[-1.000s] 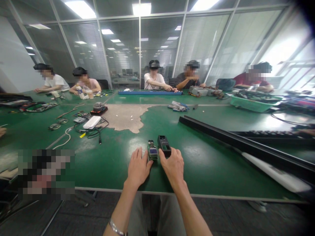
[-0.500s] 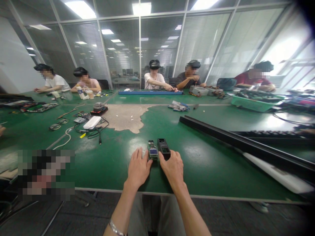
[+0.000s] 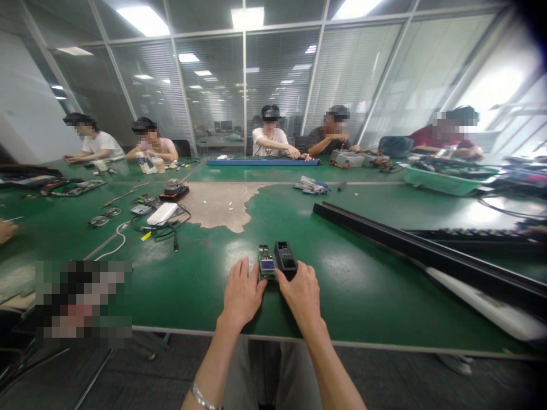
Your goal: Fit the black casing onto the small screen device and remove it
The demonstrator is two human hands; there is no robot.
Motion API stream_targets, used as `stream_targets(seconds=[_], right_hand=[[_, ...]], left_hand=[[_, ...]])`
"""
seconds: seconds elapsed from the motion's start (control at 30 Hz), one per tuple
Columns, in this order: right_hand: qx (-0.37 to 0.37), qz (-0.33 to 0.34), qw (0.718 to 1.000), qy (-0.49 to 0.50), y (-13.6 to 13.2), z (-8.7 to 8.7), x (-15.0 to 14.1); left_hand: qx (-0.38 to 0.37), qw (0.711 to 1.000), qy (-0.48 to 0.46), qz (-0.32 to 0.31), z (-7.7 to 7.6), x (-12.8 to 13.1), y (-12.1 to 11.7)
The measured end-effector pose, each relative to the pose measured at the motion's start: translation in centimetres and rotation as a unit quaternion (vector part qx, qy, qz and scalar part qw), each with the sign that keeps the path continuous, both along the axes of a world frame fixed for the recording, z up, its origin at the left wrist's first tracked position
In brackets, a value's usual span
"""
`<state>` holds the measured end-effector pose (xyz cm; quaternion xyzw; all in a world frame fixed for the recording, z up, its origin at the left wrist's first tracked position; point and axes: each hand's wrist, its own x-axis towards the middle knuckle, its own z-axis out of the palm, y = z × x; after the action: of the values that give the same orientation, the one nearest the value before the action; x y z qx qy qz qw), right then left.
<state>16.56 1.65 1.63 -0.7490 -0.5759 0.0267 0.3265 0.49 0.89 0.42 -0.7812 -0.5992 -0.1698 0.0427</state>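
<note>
A small green circuit board with a little display lies on the green table, its long side pointing away from me. Right of it rests a black plastic case with rectangular cut-outs in its top. My left hand lies flat beside the board, fingers stretched forward and thumb near the board's close end. Around the near end of the case is my right hand, with the thumb on its left and the fingers at its right side. The fingertips on that far side are partly hidden.
A long black rail slants across the right side, with a white bar beside it. At left lie a white box and tangled cables. Further back are gloves, a green basket and several co-workers.
The black case has come slightly toward me and sits level with the board, my right hand still at its near end. My left hand stays put. The view has shifted slightly.
</note>
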Motion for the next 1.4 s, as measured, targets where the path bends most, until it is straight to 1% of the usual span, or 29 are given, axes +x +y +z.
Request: stream_targets(seconds=[0.37,0.77,0.93,1.1,1.17,1.23,1.4], right_hand=[[-0.014,0.01,1.0,0.001,-0.1,0.2,0.1],[-0.003,0.011,1.0,0.007,-0.2,0.2,0.1],[0.018,0.016,0.999,0.022,-0.3,0.2,0.1],[0.066,0.016,0.997,0.036,-0.5,0.2,0.2],[0.09,0.016,0.995,0.043,-0.5,0.5,0.2],[0.113,0.021,0.992,0.047,-0.5,1.2,0.0],[0.135,0.06,0.988,0.052,-0.8,3.7,-1.5]], left_hand=[[0.0,1.0,0.001,0.0,0.1,0.0,0.0],[-0.003,1.0,0.017,0.013,0.4,0.1,-0.2],[-0.005,1.0,0.013,0.016,0.5,0.1,-0.3],[-0.012,1.0,0.009,0.018,0.3,0.1,-0.2],[-0.013,1.0,0.008,0.018,0.2,0.2,-0.1],[-0.013,1.0,0.008,0.019,0.2,0.2,-0.1],[-0.016,1.0,0.011,0.017,0.3,0.2,-0.2]])
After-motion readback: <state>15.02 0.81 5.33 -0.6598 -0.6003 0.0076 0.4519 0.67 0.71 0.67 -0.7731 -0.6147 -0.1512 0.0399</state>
